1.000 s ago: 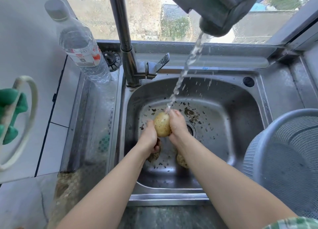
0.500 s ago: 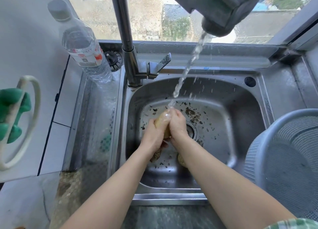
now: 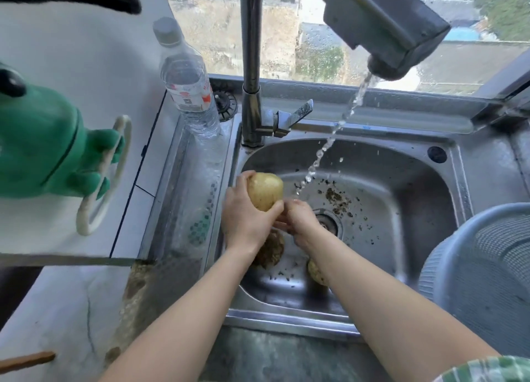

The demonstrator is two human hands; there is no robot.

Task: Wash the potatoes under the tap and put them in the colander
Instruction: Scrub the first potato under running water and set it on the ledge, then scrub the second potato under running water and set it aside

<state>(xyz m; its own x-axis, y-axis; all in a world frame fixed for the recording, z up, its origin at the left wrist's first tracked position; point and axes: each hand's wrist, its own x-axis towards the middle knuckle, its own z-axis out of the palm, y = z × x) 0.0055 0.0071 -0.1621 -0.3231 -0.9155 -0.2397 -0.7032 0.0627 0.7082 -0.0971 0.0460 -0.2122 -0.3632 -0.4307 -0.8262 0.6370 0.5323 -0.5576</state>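
My left hand [image 3: 243, 218] grips a clean yellow potato [image 3: 265, 190] over the left part of the steel sink [image 3: 401, 186]. My right hand [image 3: 301, 219] is beside it, fingers curled at the potato's lower edge, under the stream of water [image 3: 329, 143] that falls from the tap head [image 3: 384, 31]. Two dirty potatoes lie on the sink floor: one [image 3: 271, 252] below my left wrist, another [image 3: 315, 271] partly hidden by my right forearm. The grey-blue colander [image 3: 481, 269] stands at the right of the sink.
A plastic water bottle [image 3: 189, 86] stands at the sink's back left corner beside the tap column [image 3: 251, 66]. Dirt flecks lie around the drain [image 3: 327, 221]. A green frog-shaped hanger [image 3: 43, 146] with a white ring is on the left wall.
The potato has moved up and left, out of the stream, now held mainly by my left hand. My right hand has slid off its side to its lower edge.
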